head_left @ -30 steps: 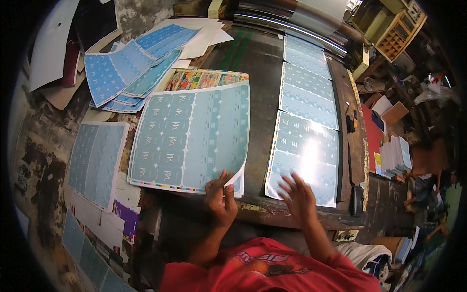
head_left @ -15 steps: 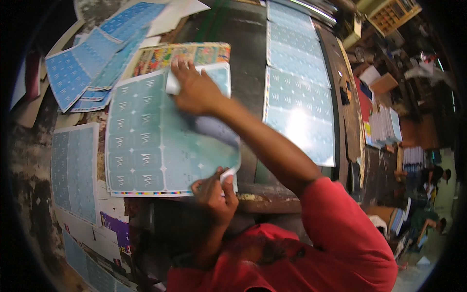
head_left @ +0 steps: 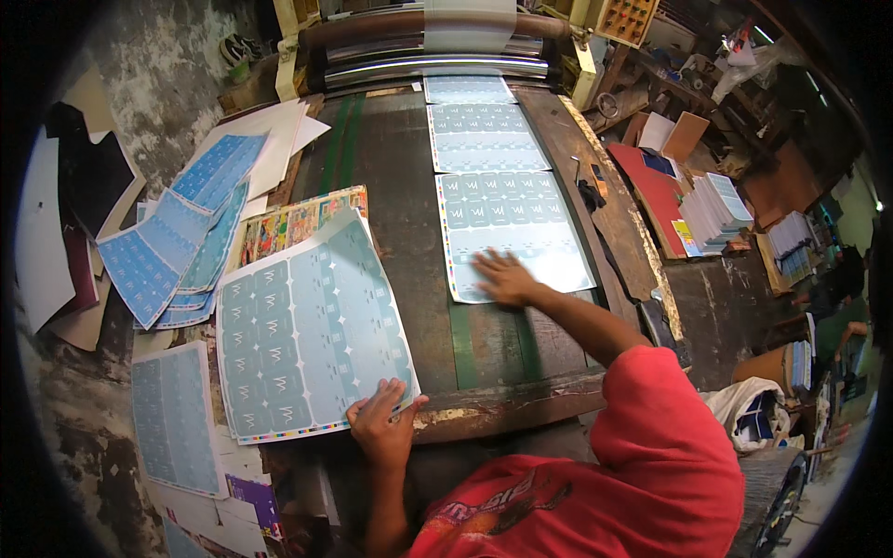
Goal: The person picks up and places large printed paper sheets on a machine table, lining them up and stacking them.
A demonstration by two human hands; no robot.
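Note:
A stack of large printed sheets (head_left: 321,316) in pale blue-green lies at the left of the dark table, its far corner lifted and curled. My left hand (head_left: 381,423) has its fingers closed over the stack's near right corner, thumb at the side edge. To the right, a row of similar printed sheets runs away from me toward metal rollers. My right hand (head_left: 502,277) lies spread and flat on the near left part of the closest sheet (head_left: 507,209), holding nothing.
Metal rollers (head_left: 437,67) span the table's far end. Loose blue sheets (head_left: 167,237) and a colourful printed stack (head_left: 302,221) lie at the left. Another sheet stack (head_left: 177,418) sits lower left. Bundled papers (head_left: 712,214) stand on the right, beyond the table's worn edge (head_left: 642,232).
My right hand has left the left stack and moved right onto the nearest sheet in the row. My left hand stays at the stack's corner. The view has shifted, bringing the rollers in.

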